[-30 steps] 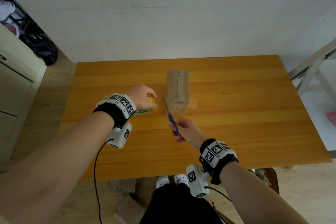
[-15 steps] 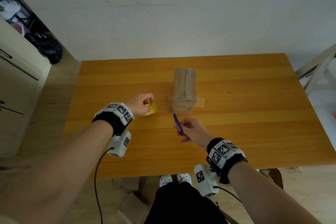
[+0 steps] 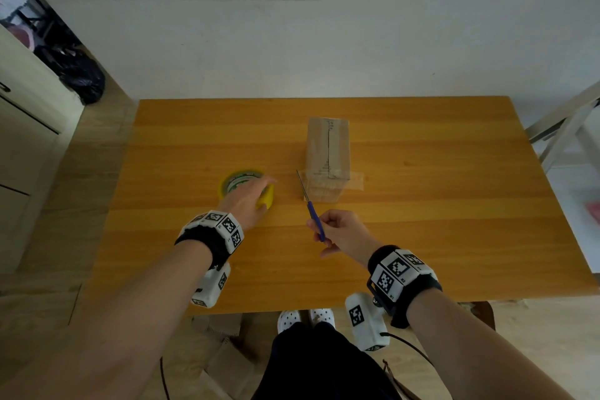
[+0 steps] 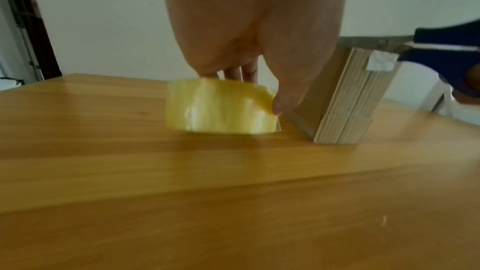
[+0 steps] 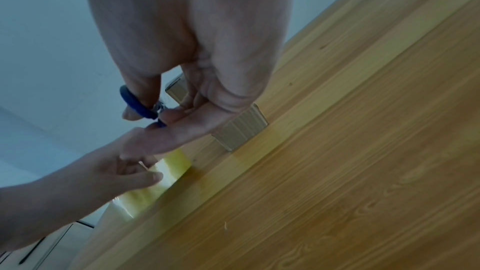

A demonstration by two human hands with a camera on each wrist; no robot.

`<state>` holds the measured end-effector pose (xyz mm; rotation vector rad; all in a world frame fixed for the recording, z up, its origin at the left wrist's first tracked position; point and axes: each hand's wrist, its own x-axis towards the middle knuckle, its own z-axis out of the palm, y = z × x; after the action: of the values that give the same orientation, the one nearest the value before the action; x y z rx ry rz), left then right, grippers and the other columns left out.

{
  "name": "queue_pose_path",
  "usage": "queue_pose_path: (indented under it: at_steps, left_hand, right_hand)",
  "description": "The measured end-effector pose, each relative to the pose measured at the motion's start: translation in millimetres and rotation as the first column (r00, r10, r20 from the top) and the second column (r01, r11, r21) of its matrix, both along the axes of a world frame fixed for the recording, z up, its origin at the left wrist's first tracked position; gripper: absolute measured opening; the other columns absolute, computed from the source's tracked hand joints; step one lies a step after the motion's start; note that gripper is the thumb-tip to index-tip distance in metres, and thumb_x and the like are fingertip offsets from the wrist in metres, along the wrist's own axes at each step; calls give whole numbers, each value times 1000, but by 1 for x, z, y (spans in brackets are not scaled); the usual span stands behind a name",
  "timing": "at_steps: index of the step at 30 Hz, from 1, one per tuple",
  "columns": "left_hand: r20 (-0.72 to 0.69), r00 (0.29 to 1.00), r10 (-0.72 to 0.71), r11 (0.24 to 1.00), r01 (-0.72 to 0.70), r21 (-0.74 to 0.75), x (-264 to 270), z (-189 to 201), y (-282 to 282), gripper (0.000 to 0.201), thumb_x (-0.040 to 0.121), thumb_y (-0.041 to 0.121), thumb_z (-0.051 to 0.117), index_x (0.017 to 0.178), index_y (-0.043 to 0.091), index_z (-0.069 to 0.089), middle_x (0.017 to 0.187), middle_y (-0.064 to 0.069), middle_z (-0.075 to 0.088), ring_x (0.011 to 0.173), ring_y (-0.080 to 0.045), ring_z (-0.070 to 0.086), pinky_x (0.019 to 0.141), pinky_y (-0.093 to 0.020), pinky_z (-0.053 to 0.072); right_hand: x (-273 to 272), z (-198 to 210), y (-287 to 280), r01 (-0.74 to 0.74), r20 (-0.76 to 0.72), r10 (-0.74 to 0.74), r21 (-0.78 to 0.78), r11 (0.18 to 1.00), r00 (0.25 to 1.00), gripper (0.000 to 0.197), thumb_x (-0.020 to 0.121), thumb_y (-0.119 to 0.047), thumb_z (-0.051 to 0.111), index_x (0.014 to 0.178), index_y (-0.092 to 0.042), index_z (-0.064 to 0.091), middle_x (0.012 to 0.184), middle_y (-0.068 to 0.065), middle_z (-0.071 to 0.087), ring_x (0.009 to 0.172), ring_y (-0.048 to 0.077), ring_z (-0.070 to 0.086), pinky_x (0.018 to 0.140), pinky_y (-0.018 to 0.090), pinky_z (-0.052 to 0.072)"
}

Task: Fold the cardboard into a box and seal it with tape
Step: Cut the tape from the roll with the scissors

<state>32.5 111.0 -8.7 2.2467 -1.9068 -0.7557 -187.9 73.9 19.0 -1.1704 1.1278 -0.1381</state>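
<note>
Lying on the table (image 3: 422, 237), the yellow tape roll (image 3: 242, 187) at nine o'clock of the box (image 3: 328, 159) is touched by the left hand (image 3: 248, 204) with loose fingers, while the scissors (image 3: 311, 208) are gripped by the right hand (image 3: 344, 232).

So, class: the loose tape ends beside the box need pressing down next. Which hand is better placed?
Probably the left hand: it only rests on the tape roll and can let go. The right hand grips the scissors, though it is nearer the box.
</note>
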Motion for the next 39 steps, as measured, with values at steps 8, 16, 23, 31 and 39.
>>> queue_pose_path:
  at_steps: [8,16,23,31,39]
  left_hand:
    - [-24,998,-58,976,62,209,-3,-19,2,33,96,26,44,128,32,47,117,-5,50,82,-21,57,64,-27,43]
    - [-235,970,70,998,-70,7,-4,20,-30,67,90,-6,37,140,37,26,113,-2,49,63,-20,52,55,-29,47]
    - [-201,969,-147,987,156,29,-11,53,-70,80,85,-15,34,133,49,38,150,3,31,129,-19,41,80,-19,47]
    - [-152,981,-122,973,148,175,-21,56,-72,79,89,-9,30,132,57,28,149,-2,34,65,-13,54,51,-21,44]
    - [-152,982,-116,965,148,218,-24,66,-74,75,90,-9,30,135,51,29,142,1,45,52,-4,39,42,-13,33]
  right_hand:
    - [-1,1,-2,-16,-21,16,-18,1000,1000,21,87,-26,65,88,-6,58,69,2,63,48,0,57,57,24,58]
    - [-3,6,-6,-69,-49,68,-28,997,997,22,86,-27,66,84,-8,56,68,0,63,54,3,62,59,28,59]
    - [0,7,-10,-71,-102,73,19,997,992,22,84,-28,69,82,-9,58,67,0,64,53,5,61,60,31,60]
    - [2,17,-16,-160,-59,172,168,973,983,34,87,-41,61,93,-8,55,84,4,64,70,12,56,82,46,57]
    - [11,22,-23,-217,-79,243,246,945,967,36,88,-43,59,92,-8,58,91,7,63,69,15,54,86,48,54]
